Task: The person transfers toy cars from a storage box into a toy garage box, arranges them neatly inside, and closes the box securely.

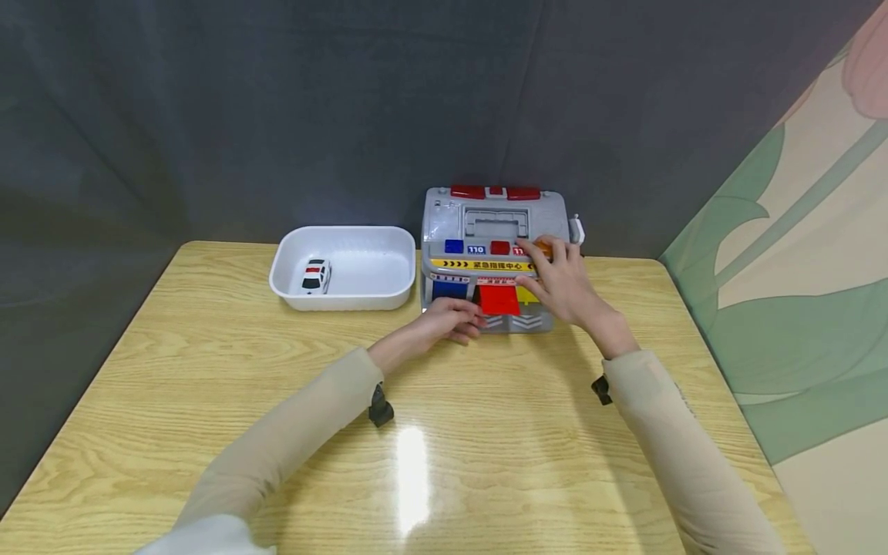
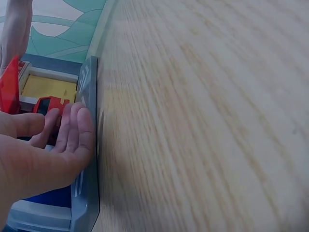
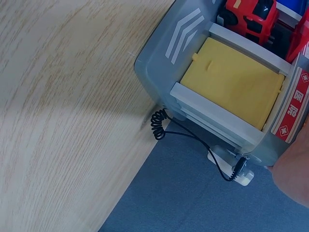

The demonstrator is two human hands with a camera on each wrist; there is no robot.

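Observation:
A grey toy emergency station (image 1: 444, 220) stands at the table's back edge, with blue, red and yellow doors along its front. Its red door (image 1: 498, 301) is swung up and outward. Inside that middle bay sits a red toy car (image 3: 253, 19), also visible beyond the fingers in the left wrist view. My left hand (image 1: 447, 320) is at the bay's mouth, fingers extended and slightly bent, the fingertips close by the car (image 2: 50, 104). My right hand (image 1: 563, 281) rests on the station's top right front, thumb lower near the red door; its fingertips are mostly hidden in the right wrist view.
Left of the station is a white plastic tub (image 1: 347, 301) holding a white toy car (image 1: 315, 276) with black and red markings. A white handset (image 3: 244, 176) on a black coiled cord (image 3: 158, 124) hangs at the station's right side. Dark cloth (image 1: 312, 116) rises behind the table.

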